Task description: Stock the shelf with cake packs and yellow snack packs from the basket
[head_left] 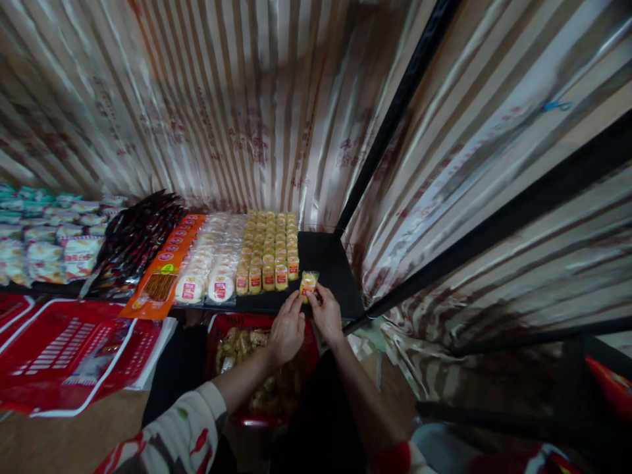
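A small yellow snack packet [309,283] with a red label stands upright over the shelf's front edge, pinched between both hands. My left hand [288,329] has its fingertips on the packet's lower left side. On the right side, the thumb and fingers of my right hand [326,316] close on it. Just left of the packet, rows of matching yellow snack packets [268,257] stand on the black shelf [323,253]. Below my forearms, a red basket [309,352] holds many more yellow packets, partly hidden by my left arm.
Left along the shelf lie round white wrapped crackers [220,284], an orange snack bag [160,280], dark packets [138,237] and white-green packets [81,257]. Red shopping baskets [74,355] stand at lower left. Black posts [390,125] and striped sheeting [237,99] bound the shelf.
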`<state>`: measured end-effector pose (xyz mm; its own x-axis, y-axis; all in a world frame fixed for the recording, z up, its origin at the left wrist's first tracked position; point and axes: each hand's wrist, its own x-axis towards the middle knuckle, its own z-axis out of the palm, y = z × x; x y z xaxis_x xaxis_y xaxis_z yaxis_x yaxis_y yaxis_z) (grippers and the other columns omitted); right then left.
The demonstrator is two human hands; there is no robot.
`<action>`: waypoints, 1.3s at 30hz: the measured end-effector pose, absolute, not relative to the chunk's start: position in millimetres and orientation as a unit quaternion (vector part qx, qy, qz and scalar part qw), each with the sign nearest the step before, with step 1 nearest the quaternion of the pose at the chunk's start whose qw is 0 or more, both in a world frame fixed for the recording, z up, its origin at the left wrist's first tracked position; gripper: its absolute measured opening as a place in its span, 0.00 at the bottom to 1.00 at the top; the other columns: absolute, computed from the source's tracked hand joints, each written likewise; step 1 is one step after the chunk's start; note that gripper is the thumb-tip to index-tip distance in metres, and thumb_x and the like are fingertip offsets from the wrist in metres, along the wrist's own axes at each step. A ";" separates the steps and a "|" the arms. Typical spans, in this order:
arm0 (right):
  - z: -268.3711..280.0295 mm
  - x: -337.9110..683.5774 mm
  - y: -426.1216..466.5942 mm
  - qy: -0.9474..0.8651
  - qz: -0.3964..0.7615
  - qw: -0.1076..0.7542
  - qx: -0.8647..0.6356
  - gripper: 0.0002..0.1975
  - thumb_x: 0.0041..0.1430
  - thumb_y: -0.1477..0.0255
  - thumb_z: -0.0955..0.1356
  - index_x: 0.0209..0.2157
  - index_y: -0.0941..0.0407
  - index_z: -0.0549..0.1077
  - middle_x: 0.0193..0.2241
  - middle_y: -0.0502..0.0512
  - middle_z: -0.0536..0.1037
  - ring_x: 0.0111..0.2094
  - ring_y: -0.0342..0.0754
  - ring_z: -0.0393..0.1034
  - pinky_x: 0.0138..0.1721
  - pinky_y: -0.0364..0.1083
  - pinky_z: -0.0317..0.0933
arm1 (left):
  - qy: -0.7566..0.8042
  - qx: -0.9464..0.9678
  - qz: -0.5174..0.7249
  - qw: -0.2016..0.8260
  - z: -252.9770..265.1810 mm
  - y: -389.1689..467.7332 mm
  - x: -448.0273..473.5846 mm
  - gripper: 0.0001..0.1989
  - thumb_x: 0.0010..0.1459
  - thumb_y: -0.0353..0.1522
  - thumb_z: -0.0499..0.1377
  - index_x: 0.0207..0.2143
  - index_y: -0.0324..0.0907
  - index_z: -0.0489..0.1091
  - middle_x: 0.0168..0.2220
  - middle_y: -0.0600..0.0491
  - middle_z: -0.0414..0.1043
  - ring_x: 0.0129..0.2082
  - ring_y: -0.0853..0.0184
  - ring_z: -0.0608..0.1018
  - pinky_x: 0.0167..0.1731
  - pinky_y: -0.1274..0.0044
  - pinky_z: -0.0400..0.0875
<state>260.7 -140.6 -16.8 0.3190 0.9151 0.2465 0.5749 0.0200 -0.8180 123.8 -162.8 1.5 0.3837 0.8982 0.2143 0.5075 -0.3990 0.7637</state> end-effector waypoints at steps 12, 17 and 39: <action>-28.8 245.1 -90.2 -0.589 0.136 0.421 -0.677 0.20 0.58 0.63 0.60 0.45 0.60 0.72 0.40 0.62 0.73 0.32 0.48 0.69 0.33 0.46 0.66 | 0.473 0.771 0.333 0.265 -28.3 -130.7 120.8 0.30 0.50 0.21 0.46 0.58 0.33 0.55 0.61 0.41 0.55 0.62 0.62 0.57 0.60 0.63 0.56; -35.0 243.2 -84.5 -0.592 0.134 0.424 -0.672 0.20 0.59 0.64 0.59 0.46 0.60 0.72 0.40 0.63 0.73 0.37 0.50 0.69 0.35 0.46 0.67 | 0.470 0.773 0.342 0.254 -35.9 -125.2 112.6 0.30 0.49 0.21 0.45 0.58 0.32 0.56 0.61 0.41 0.55 0.62 0.61 0.58 0.60 0.63 0.56; -35.8 232.6 -90.8 -0.530 0.188 0.519 -0.644 0.19 0.53 0.73 0.61 0.48 0.56 0.66 0.39 0.58 0.70 0.37 0.47 0.67 0.33 0.45 0.67 | 0.372 0.876 0.299 0.071 -24.9 -114.3 105.4 0.25 0.56 0.24 0.44 0.57 0.36 0.60 0.58 0.44 0.62 0.60 0.61 0.61 0.56 0.65 0.61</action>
